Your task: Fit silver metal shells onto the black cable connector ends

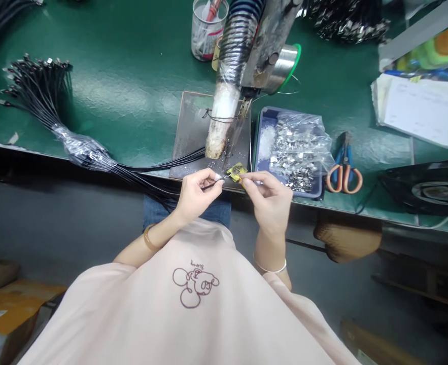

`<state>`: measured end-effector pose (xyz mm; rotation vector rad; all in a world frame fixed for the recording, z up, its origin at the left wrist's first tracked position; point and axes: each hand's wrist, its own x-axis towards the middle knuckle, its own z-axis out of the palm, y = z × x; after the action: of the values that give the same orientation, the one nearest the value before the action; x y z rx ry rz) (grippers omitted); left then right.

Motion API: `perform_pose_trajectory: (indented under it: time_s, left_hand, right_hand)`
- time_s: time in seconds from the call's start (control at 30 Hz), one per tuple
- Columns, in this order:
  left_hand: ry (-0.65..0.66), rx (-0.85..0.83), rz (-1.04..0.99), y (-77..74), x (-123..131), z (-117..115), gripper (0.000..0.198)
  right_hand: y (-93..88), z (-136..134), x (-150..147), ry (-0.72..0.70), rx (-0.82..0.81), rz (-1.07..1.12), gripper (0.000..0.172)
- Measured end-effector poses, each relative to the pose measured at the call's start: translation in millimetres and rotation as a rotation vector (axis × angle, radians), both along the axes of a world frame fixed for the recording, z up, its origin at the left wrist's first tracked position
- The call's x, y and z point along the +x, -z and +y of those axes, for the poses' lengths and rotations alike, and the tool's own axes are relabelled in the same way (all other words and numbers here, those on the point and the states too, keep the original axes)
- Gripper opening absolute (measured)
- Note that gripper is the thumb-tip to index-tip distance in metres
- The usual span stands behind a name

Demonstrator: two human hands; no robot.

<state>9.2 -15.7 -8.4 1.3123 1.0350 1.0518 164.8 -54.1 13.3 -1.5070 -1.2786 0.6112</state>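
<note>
While the left hand [198,196] pinches a black cable end [215,183], the right hand [268,198] has a small yellow piece [237,172] between thumb and forefinger. Both grips narrow, work held near the near edge of the grey plate [187,126]. Can't tell from my end whether the cable touches the piece. Far of the hands: wrapped hose [222,119] angling down, metal-tipped tool [242,111] just right of it, solder spool [283,68] farther right. I read the step as lining up cable and piece, probably for soldering. Next move calls for steady fingers, cable end true to the piece, no bumping the hose. Other cables run left to the tied bundle [84,147]. Tray [263,165] of metal parts on the right, orange-handled tool [346,177] right of that.
</note>
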Motion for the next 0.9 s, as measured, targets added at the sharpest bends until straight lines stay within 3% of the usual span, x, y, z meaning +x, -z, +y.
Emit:
perform_pose_trajectory:
  time_s: [0.27, 0.47, 0.63, 0.8, 0.9]
  left_hand:
    - [-0.059, 0.344, 0.209, -2.2, 0.2, -2.9, 0.018]
    - [-0.064, 0.414, 0.242, -1.5, 0.7, -2.5, 0.020]
    - [-0.033, 0.311, 0.186, -4.3, -0.6, -2.1, 0.018]
    - [0.163, 0.025, -0.013, -9.6, -5.9, 0.4, 0.019]
    - [0.222, -0.016, -0.067, -10.8, -9.3, 1.0, 0.020]
  right_hand:
    - [9.9, 3.3, -12.7, -0.077, 0.012, -0.126, 0.021]
    - [6.5, 2.3, -12.2, -0.099, -0.002, -0.184, 0.021]
    - [7.4, 1.7, -14.1, -0.093, 0.027, -0.252, 0.025]
    - [8.7, 1.6, -8.0, -0.037, 0.003, -0.151, 0.020]
    - [4.6, 2.4, -4.3, -0.120, -0.054, -0.140, 0.027]
